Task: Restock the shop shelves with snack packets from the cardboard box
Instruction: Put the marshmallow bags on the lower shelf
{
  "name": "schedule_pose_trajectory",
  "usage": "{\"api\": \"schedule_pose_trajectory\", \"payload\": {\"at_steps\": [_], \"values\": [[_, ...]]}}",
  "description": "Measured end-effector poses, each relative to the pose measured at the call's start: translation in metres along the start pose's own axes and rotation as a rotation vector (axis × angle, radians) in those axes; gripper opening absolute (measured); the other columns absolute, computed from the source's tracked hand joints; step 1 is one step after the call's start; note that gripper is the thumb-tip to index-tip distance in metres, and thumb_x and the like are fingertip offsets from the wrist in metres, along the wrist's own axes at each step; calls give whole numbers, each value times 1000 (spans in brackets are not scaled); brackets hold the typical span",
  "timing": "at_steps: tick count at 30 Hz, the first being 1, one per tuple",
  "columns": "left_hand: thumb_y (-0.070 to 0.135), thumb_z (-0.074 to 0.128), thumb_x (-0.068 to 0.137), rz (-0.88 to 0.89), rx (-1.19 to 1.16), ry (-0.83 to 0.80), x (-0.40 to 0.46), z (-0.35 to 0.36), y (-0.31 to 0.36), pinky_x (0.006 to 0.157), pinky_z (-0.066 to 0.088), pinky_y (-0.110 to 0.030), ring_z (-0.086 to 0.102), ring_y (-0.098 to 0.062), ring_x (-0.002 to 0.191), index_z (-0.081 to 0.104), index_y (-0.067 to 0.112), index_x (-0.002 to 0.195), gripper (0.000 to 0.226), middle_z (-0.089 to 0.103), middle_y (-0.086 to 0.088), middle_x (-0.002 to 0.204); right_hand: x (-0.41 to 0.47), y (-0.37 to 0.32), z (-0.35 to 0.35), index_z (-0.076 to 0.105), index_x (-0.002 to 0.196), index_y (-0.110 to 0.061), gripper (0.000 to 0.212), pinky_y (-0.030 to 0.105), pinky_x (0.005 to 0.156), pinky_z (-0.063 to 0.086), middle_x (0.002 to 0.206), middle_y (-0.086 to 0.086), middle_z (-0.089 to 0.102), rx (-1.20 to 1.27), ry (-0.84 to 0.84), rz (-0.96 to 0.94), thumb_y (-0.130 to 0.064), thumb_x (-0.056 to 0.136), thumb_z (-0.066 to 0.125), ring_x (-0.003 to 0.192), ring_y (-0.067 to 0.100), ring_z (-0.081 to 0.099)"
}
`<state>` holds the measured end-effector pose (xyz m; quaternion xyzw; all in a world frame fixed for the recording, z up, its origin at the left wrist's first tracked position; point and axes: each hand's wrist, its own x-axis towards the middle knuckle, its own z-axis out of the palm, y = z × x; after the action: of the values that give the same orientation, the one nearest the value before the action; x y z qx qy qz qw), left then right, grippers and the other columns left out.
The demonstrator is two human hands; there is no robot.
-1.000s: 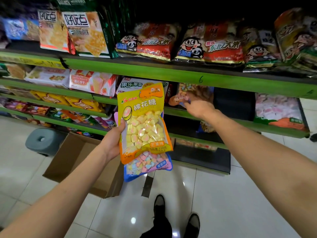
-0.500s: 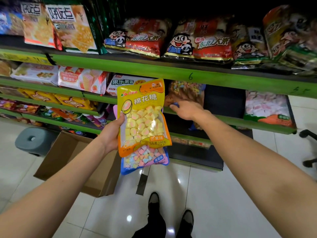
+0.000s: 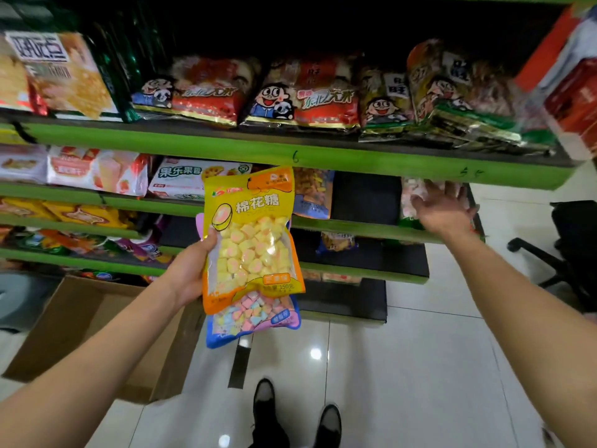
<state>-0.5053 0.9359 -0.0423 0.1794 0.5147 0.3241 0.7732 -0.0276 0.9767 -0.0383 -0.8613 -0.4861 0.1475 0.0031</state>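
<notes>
My left hand (image 3: 190, 273) grips a yellow marshmallow packet (image 3: 252, 244), held upright in front of the shelves, with a blue and pink packet (image 3: 255, 321) stacked behind it. My right hand (image 3: 444, 210) reaches to the right end of the second green shelf (image 3: 365, 228), fingers spread over a pink marshmallow packet (image 3: 412, 197) lying there. A blue packet (image 3: 311, 195) stands on the same shelf just right of the yellow one. The open cardboard box (image 3: 97, 324) sits on the floor under my left forearm.
Above runs a green shelf (image 3: 290, 153) loaded with red and green snack bags. Biscuit packs fill the left shelves. A black chair base (image 3: 562, 253) stands at the right, a grey stool (image 3: 19, 299) at the left. My shoes (image 3: 297, 412) are on the white tiles.
My right hand left the blue packet near the shelf's middle and moved right to the pink packet, fingers now spread. The view shifted right; my left hand keeps its two packets.
</notes>
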Motion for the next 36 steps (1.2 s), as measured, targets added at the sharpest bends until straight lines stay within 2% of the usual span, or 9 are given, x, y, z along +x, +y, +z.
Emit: {"api": "schedule_pose_trajectory", "payload": {"at_steps": [6,11,16,25,28,30,32,34,36], "values": [[59,49,93,-6,8,3,1,14,-4,103,45,-56,63,-37,118,61,16,133,60,66,-17,129,-3,-4,1,-3,149,-55,72,70,113,-5,164,-5,-16,-2,-177,-88,-79,88,25,151,30,-10],[57,48,94,22,2,18,-1,18,-5,92,51,-52,68,-34,110,63,17,128,55,68,-15,125,-21,-54,8,2,153,-48,73,54,117,4,165,-9,-10,-5,-150,-248,-71,90,31,152,24,-3],[56,47,95,36,3,21,-6,14,0,97,48,-53,66,-34,114,62,17,130,55,67,-14,127,-29,-104,22,5,154,-46,68,61,115,7,165,-11,-10,-46,-167,-257,-67,92,23,152,26,-7],[55,48,95,35,-50,11,-7,18,-2,83,55,-49,69,-33,107,66,17,123,51,69,-14,123,-34,-94,36,5,155,-44,66,52,117,11,166,-6,-6,-40,-64,-350,-59,96,31,151,29,3],[56,50,94,12,-44,-1,-5,24,-3,81,57,-51,69,-35,107,69,16,119,51,71,-15,119,-42,-79,35,22,155,-35,58,45,119,15,166,0,9,96,-49,-402,-44,100,37,150,28,14],[55,50,95,30,-21,-9,-3,29,-3,72,61,-48,71,-34,104,69,15,119,50,72,-15,117,-56,-66,32,49,144,-20,45,39,114,30,154,10,40,254,48,-454,-30,101,44,140,30,38],[53,50,95,38,-4,-11,-1,34,-6,66,61,-46,72,-33,101,68,15,120,49,72,-15,116,-82,-54,34,69,119,-13,29,36,91,49,120,11,69,398,164,-487,-19,98,49,109,30,62],[52,50,95,33,-2,-11,1,39,-10,65,61,-45,72,-33,100,67,15,121,48,72,-15,116,-113,-45,40,73,101,-23,22,31,72,50,93,-2,74,548,152,-445,-24,97,51,86,19,66],[50,51,95,14,3,-21,4,47,-15,67,61,-46,71,-34,102,66,15,122,47,72,-16,118,-143,-46,45,69,93,-35,22,29,71,50,87,-16,71,735,-66,-359,-45,95,49,84,3,65]]}}
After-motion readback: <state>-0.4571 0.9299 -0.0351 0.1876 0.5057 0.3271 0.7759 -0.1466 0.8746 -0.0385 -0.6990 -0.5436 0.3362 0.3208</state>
